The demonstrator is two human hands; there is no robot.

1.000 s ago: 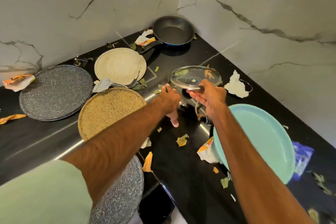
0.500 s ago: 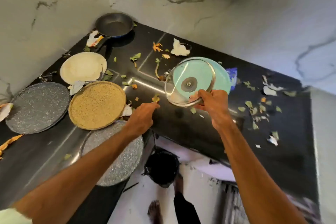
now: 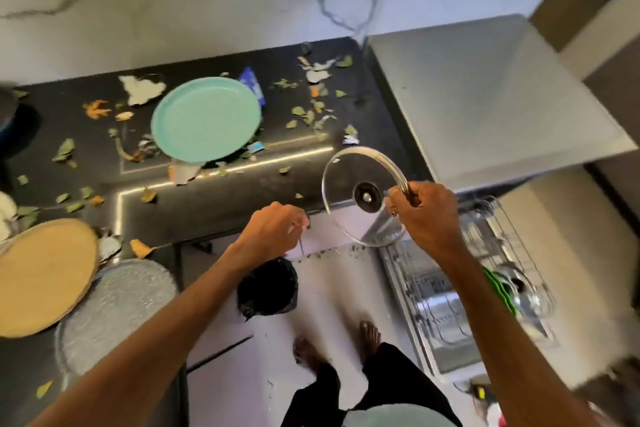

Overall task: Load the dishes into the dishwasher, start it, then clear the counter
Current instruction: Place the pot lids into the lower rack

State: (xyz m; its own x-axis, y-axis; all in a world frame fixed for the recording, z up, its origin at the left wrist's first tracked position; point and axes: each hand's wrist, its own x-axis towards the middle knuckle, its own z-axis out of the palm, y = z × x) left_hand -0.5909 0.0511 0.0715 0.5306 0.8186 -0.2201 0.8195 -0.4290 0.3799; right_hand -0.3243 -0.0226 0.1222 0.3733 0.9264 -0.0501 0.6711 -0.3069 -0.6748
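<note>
My right hand (image 3: pixel 424 218) grips a clear glass lid (image 3: pixel 346 177) by its rim and holds it tilted in the air past the counter's front edge, left of the open dishwasher rack (image 3: pixel 450 302). The lid's dark knob faces me. My left hand (image 3: pixel 273 232) hovers at the counter edge with curled fingers and nothing visible in it. A teal plate (image 3: pixel 206 118) lies on the black counter (image 3: pixel 207 198). At the left edge sit a tan plate (image 3: pixel 41 274) and a grey speckled plate (image 3: pixel 114 308).
Leaf and paper scraps (image 3: pixel 308 114) litter the counter. A black bin (image 3: pixel 268 288) stands on the floor below the edge, near my feet. The rack holds green plates (image 3: pixel 498 291) and another glass lid (image 3: pixel 526 295). A grey appliance top (image 3: pixel 485 97) fills the right.
I have turned right toward the dishwasher, carrying the lid off the counter and out over the floor. The left hand has drawn back to the counter edge.
</note>
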